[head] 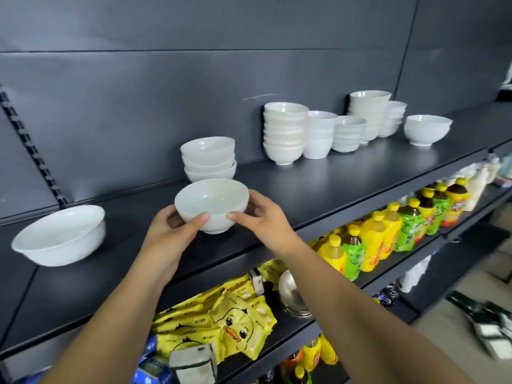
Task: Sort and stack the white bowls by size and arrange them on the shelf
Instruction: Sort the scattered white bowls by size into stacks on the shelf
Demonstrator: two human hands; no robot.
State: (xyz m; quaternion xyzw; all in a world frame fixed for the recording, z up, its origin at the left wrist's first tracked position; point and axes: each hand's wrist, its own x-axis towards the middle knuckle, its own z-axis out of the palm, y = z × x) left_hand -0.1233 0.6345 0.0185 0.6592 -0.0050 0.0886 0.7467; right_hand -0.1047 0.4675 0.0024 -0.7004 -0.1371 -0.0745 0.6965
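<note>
Both hands are cupping a round white ceramic bowl point(212, 203) on the dark metal shelf point(318, 189), left hand point(173, 231) and right hand point(261, 217) gripping opposite sides, a short white bowl stack point(208, 158) sitting just behind.

text: none legible | duck packets point(238, 327), bottle labels point(409, 233): print seemingly chinese, too blurred

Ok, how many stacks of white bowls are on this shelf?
6 stacks: one behind the held bowl, three side by side in the middle, two further right; others could hide behind.
</note>
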